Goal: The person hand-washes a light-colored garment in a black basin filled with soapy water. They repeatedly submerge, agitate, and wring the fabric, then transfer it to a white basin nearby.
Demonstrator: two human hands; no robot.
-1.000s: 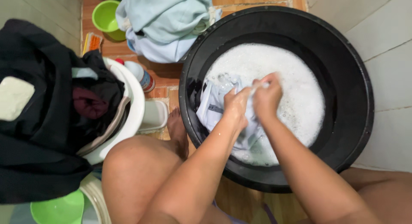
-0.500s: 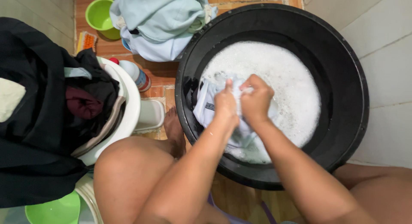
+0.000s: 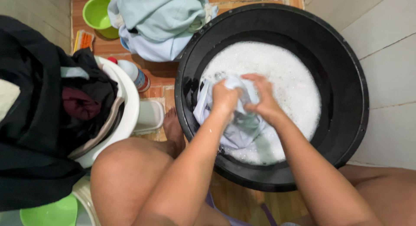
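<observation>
Left to right: dark clothes (image 3: pixel 30 122) heaped in a white basin (image 3: pixel 130 109); pale blue laundry (image 3: pixel 160 22) on the floor; black tub (image 3: pixel 355 100) of suds. The left hand (image 3: pixel 224 97) and right hand (image 3: pixel 260 102), together, both clamp the pale wet garment (image 3: pixel 234 130) at the tub's near-left side. Since half a second ago the fists have shifted leftward, bunching more cloth between them: scrubbing appears ongoing.

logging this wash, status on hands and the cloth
Left hand and right hand both clenched on the wet pale-blue cloth. Cloth bunched above the foam in the round black plastic basin. Nothing in the way.
</observation>
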